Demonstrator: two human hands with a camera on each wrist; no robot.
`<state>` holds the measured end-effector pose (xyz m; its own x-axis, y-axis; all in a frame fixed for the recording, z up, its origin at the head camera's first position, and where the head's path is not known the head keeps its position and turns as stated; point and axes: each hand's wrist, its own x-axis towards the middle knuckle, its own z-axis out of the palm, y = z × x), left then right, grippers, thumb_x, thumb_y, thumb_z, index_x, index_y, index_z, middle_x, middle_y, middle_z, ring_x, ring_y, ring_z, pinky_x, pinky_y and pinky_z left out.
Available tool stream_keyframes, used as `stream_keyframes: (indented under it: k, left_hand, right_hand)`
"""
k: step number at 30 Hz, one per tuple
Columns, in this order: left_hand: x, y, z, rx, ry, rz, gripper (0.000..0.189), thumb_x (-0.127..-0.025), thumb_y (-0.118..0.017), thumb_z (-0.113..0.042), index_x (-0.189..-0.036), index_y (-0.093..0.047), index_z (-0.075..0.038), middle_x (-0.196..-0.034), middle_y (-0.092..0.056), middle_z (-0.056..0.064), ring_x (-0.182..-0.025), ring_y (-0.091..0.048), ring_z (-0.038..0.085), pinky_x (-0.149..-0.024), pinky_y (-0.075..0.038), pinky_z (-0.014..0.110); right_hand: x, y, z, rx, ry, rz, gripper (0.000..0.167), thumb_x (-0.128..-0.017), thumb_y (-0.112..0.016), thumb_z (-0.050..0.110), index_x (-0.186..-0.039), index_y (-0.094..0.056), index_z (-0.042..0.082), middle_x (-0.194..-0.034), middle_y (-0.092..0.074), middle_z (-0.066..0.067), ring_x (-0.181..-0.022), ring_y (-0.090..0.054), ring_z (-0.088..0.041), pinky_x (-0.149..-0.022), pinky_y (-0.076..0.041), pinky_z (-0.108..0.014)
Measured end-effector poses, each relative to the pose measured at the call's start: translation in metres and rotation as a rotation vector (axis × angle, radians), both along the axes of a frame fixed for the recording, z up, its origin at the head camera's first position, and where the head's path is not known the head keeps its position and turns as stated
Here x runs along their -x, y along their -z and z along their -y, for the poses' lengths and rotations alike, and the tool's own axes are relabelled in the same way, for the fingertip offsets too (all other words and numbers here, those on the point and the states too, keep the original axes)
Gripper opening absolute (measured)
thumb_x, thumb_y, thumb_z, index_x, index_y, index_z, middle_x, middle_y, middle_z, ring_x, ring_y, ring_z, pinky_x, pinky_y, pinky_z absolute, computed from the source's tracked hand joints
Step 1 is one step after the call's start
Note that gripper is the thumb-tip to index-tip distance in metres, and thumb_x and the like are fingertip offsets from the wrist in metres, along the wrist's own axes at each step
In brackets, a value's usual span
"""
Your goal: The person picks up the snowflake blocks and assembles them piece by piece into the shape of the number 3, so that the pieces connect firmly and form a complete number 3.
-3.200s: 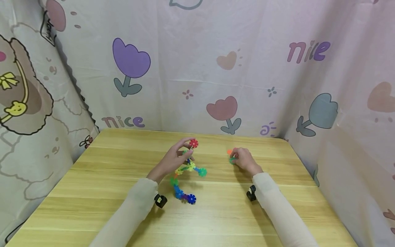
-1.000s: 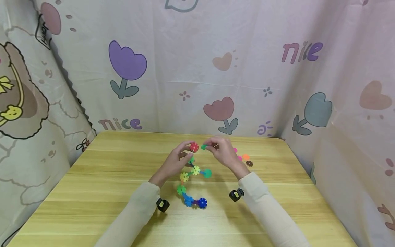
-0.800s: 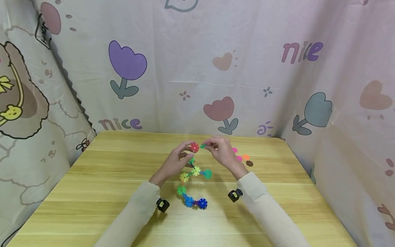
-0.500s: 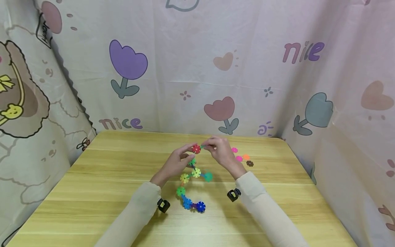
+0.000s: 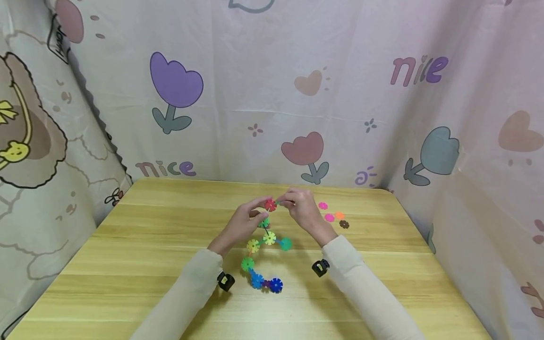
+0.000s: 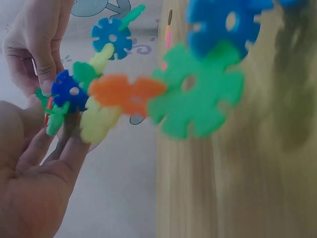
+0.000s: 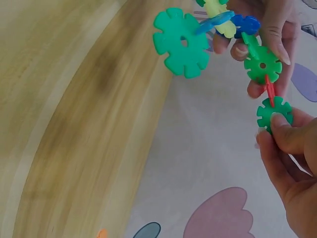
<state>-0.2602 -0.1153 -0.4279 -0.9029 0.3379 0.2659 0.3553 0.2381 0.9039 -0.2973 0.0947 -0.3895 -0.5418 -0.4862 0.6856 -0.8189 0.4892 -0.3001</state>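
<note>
My left hand (image 5: 240, 224) holds the upper end of a chain of interlocking snowflake discs, its fingers around the red disc (image 5: 270, 204) and the green one below it. Yellow (image 5: 269, 237), green and blue (image 5: 257, 281) discs hang below in a curve, with a teal disc (image 5: 285, 243) branching to the right. Between thumb and forefinger, my right hand (image 5: 302, 210) pinches a green snowflake disc (image 7: 270, 113). In the right wrist view this disc meets the edge of the red disc, which stands edge-on there. The left wrist view shows both hands close together behind the chain.
Loose snowflake discs lie on the wooden table (image 5: 382, 264) beyond the right forearm: two pink (image 5: 329, 217), one orange (image 5: 339, 215) and one brown (image 5: 344, 224). A printed curtain (image 5: 238, 85) hangs behind the table and along both sides.
My right hand has come left from the loose discs with the green disc and brought it against the red disc's edge. The left hand keeps its hold; the chain has shifted slightly.
</note>
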Motion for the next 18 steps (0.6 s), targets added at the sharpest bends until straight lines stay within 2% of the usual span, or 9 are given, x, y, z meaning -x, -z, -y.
stream_keyframes:
  k: [4,7,10,14,18]
  left_hand:
    - [0.001,-0.003,0.002,0.012,-0.002,0.025,0.044,-0.106,-0.058,-0.01,-0.149,-0.051,-0.016,-0.136,-0.061,0.017,-0.105,-0.073,0.033,-0.078,-0.061,0.029]
    - [0.003,-0.006,0.003,-0.012,0.003,0.066,0.039,-0.107,-0.057,-0.016,-0.145,-0.052,-0.014,-0.135,-0.063,0.018,-0.107,-0.072,0.032,-0.084,-0.062,0.033]
    - [0.005,-0.007,0.003,-0.044,0.04,0.115,0.04,-0.108,-0.055,-0.019,-0.146,-0.05,-0.009,-0.135,-0.063,0.021,-0.103,-0.073,0.037,-0.086,-0.063,0.036]
    - [0.007,-0.005,0.003,-0.058,0.087,0.142,0.042,-0.109,-0.054,-0.019,-0.148,-0.047,-0.005,-0.135,-0.063,0.024,-0.098,-0.073,0.043,-0.087,-0.064,0.037]
    - [0.007,-0.002,0.006,-0.036,0.05,0.124,0.042,-0.109,-0.054,-0.02,-0.149,-0.05,-0.007,-0.127,-0.067,0.022,-0.096,-0.074,0.036,-0.086,-0.063,0.032]
  right_hand:
    - [-0.001,0.001,-0.001,-0.003,-0.018,0.037,0.011,-0.086,-0.076,-0.007,-0.088,-0.082,0.002,-0.084,-0.076,-0.012,-0.074,-0.076,-0.023,-0.069,-0.064,-0.03]
    - [-0.001,0.001,-0.001,0.01,-0.035,0.065,0.01,-0.086,-0.077,-0.007,-0.088,-0.081,0.002,-0.086,-0.077,-0.013,-0.077,-0.077,-0.023,-0.072,-0.064,-0.029]
    - [0.0,0.002,-0.001,0.023,-0.059,0.088,0.01,-0.086,-0.077,-0.008,-0.088,-0.08,0.001,-0.086,-0.077,-0.014,-0.077,-0.077,-0.023,-0.072,-0.063,-0.025]
    - [0.003,0.005,-0.003,0.018,-0.066,0.156,0.009,-0.087,-0.076,-0.008,-0.092,-0.079,-0.002,-0.091,-0.078,-0.016,-0.08,-0.077,-0.025,-0.074,-0.064,-0.026]
    - [0.012,0.007,-0.014,0.016,0.017,0.288,0.016,-0.091,-0.071,-0.01,-0.104,-0.077,-0.003,-0.1,-0.078,-0.017,-0.089,-0.077,-0.028,-0.079,-0.064,-0.032]
